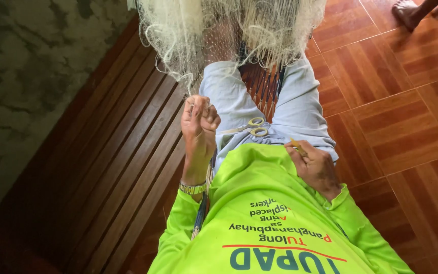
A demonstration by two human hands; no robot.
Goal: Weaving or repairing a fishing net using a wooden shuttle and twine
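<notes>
My left hand [199,122] is raised in front of me, fingers closed, pinching strands of a pale fishing net [229,30] that hangs in a bunch over my knees. Near my lap, my right hand [314,165] has its fingers closed on a thin yellowish netting needle [297,147]. A small pair of scissors [252,127] with pale yellow handles lies on my left thigh, between the two hands. I wear a bright lime-green long-sleeved shirt, light grey shorts and a metal wristwatch [192,189] on the left wrist.
I sit on a dark slatted wooden bench [122,167]. A rough grey wall [26,91] is on the left. Reddish-brown patterned floor tiles [401,116] spread to the right. Another person's bare foot [406,12] rests on the tiles at the top right.
</notes>
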